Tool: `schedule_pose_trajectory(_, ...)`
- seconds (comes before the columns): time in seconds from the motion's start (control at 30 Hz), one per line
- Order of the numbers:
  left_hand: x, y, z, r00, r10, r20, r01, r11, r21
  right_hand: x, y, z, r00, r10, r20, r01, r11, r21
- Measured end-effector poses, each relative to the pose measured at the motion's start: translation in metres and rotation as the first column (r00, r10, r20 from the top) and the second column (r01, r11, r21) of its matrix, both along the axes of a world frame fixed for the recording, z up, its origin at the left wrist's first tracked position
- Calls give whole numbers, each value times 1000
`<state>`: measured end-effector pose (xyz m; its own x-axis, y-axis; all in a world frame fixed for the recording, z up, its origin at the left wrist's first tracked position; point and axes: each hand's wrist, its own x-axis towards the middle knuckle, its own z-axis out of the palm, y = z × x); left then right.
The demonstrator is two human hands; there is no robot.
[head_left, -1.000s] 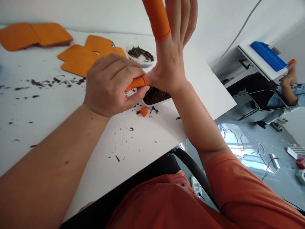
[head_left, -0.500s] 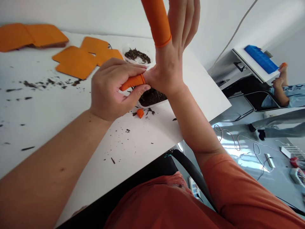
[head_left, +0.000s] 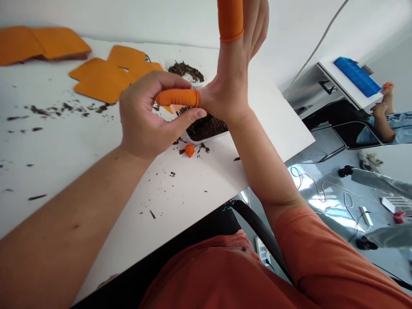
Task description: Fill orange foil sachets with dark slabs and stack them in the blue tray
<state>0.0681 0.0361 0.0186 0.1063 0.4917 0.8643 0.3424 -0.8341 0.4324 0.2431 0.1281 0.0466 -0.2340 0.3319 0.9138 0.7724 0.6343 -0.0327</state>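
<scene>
Orange finger cots cover the thumb and index finger of my right hand [head_left: 230, 86], which is raised with its fingers stretched out; the fingertips run past the top edge. The thumb's finger cot [head_left: 178, 98] has a rolled rim near the thumb base. My left hand [head_left: 143, 113] is curved around this thumb, its index finger above and its thumb below, with gaps beside the cot. Beneath the hands, a clear tub [head_left: 206, 139] of dark plant bits is partly covered. A small crumpled orange piece [head_left: 189, 150] lies in front of it.
Behind the hands stands a clear bowl [head_left: 186, 73] of brown leafy bits. Orange cards [head_left: 103, 79] and a stack of them [head_left: 61, 43] lie on the white table [head_left: 106, 171], among dark scraps. Other people and a blue box [head_left: 357, 77] are at right, with cables on the floor.
My left thumb and index finger have spread away from the cot, so more of it shows. My right thumb now points more level, and the right hand is more upright.
</scene>
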Motion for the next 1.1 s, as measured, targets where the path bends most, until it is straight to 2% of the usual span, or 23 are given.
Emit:
schedule_pose_trajectory(0.07, -5, 12, -6, 1000, 6, -10, -5, 1000, 29, 2, 27, -2, 997, -41, -58, 32, 989, -144)
schedule_pose_trajectory(0.13, -11, 25, -13, 1000, 9, -2, -9, 999, 49, 3, 41, -2, 993, -82, -90, 61, 974, -218)
schedule_pose_trajectory(0.23, -19, 37, -17, 999, -32, 1, 32, 999, 39, 2, 31, 2, 993, -106, -52, 95, 980, -177)
schedule_pose_trajectory(0.37, -22, 38, -11, 990, -122, -70, 120, 992, -44, 0, 7, 6, 989, -144, 15, 145, 970, -193)
schedule_pose_trajectory(0.53, -17, 32, -1, 971, -241, 6, 240, 965, -104, -3, 12, 5, 981, -179, 75, 189, 968, -166)
schedule_pose_trajectory(0.67, -10, 26, 5, 962, -264, 75, 272, 950, -155, -9, 34, 2, 988, -156, -12, 148, 958, -245)
schedule_pose_trajectory(0.8, -3, 19, 12, 964, -256, 72, 264, 949, -171, -7, 42, -5, 996, -3, -93, -19, 973, -230)
schedule_pose_trajectory(0.93, 1, 14, 16, 970, -232, 73, 240, 962, -133, 2, 22, -7, 994, 77, -72, -89, 979, -184)
schedule_pose_trajectory(1.1, 0, 11, 13, 985, -167, 43, 170, 982, -84, 9, -22, 6, 993, 113, -31, -116, 984, -138)
